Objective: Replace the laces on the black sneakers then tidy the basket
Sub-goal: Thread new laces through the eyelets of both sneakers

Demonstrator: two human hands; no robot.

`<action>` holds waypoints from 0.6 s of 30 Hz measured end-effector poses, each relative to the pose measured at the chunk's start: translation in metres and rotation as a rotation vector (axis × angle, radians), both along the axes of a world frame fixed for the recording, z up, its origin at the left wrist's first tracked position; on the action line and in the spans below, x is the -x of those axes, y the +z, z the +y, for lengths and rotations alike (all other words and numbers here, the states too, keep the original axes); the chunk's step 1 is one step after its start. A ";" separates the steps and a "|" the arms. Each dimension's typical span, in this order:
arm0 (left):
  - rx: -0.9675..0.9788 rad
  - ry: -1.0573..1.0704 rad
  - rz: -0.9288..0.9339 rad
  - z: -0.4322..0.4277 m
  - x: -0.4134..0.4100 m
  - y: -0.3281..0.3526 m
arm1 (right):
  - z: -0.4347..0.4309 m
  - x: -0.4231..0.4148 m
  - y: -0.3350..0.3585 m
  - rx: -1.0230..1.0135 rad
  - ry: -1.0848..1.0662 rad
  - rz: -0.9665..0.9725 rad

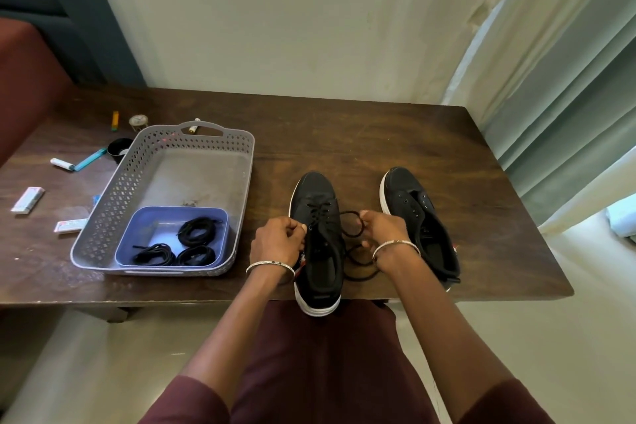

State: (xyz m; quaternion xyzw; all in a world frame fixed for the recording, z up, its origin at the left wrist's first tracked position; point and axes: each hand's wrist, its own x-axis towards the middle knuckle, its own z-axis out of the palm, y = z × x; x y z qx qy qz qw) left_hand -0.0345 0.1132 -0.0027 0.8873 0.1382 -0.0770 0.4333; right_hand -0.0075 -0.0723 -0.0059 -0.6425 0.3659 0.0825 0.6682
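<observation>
- Table (378, 134): dark wood, set against a pale wall; a curtain hangs at its right end.
- First sneaker (316, 196): black with a white sole, upright at the middle of the near edge, toe towards the wall, heel overhanging the edge. A black lace (351, 215) crosses its lower eyelets.
- Left hand (275, 241): fingers curled, thumb and fingertips pinching one run of the lace at the shoe's left side. A silver bangle (270, 265) circles the wrist.
- Right hand (385, 231): fingers curled round the other run, which loops between the two shoes, with slack lying on the table.
- Second sneaker (406, 189): just right of the first, angled slightly outward, its eyelets exposed.
- Basket (103, 217): grey, perforated walls, left of the shoes. A blue tray (137, 234) sits in its near end.
- Coiled laces (198, 231): three black bundles lying in the blue tray.
- Small items: a teal lighter (90, 159) and white packets (27, 200) lie on the table left of the basket.
</observation>
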 end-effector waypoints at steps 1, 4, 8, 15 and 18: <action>0.003 0.003 -0.004 0.000 0.000 0.000 | -0.001 0.002 -0.004 0.195 0.086 -0.059; 0.005 0.005 -0.005 0.000 0.000 -0.003 | 0.007 0.011 -0.006 0.903 0.434 -0.476; 0.002 0.007 0.000 0.000 -0.001 -0.002 | 0.031 0.014 -0.004 1.220 0.797 -0.671; 0.001 -0.004 -0.007 0.000 0.000 -0.002 | 0.035 0.003 -0.006 1.599 0.824 -0.753; 0.008 0.001 -0.012 0.001 0.000 -0.003 | 0.031 0.001 -0.004 1.118 0.643 -0.558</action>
